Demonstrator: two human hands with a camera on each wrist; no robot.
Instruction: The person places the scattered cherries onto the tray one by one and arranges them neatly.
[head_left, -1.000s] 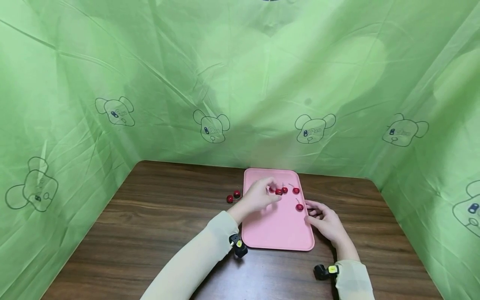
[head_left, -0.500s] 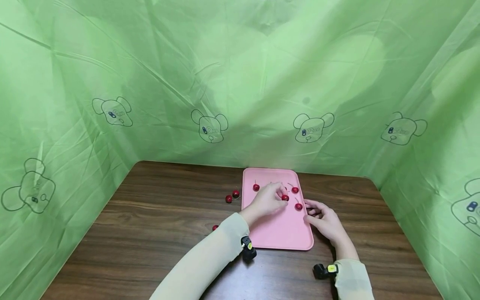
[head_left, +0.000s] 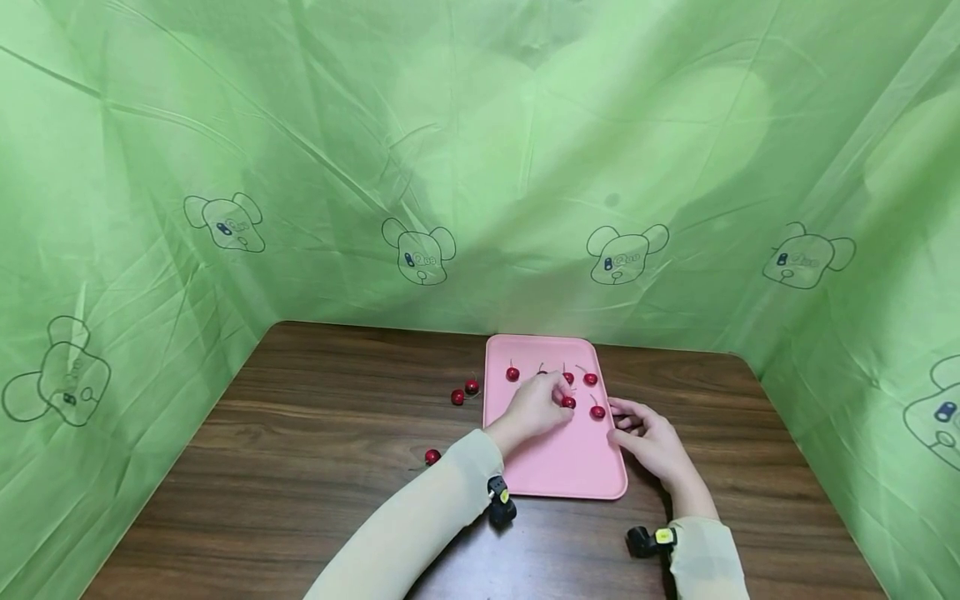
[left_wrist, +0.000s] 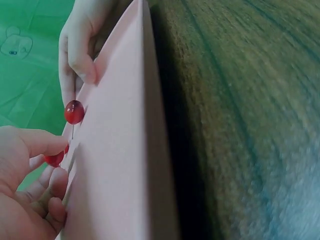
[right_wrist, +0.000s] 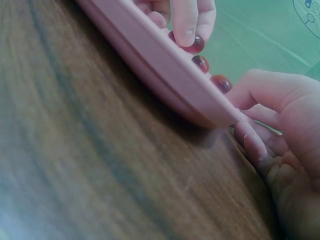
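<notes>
Left hand (head_left: 534, 407) pinches a cherry (head_left: 568, 403) over the pink tray (head_left: 558, 467), just off centre towards one o'clock; right hand (head_left: 652, 443), fingers and thumb apart, touches its three o'clock edge!

In the frame's lower middle, a tray (head_left: 558, 467) is set on the tabletop (head_left: 315, 417); cherries (head_left: 597, 412) are spread over its upper half, three more being placed to its left.

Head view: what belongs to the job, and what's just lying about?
Likely in the job:
pink tray, right hand at its rim
cherry in the left hand
cherries on the tray
probably the cherries beside the tray

Just surroundings:
green curtain
wooden table
wrist cameras
</notes>
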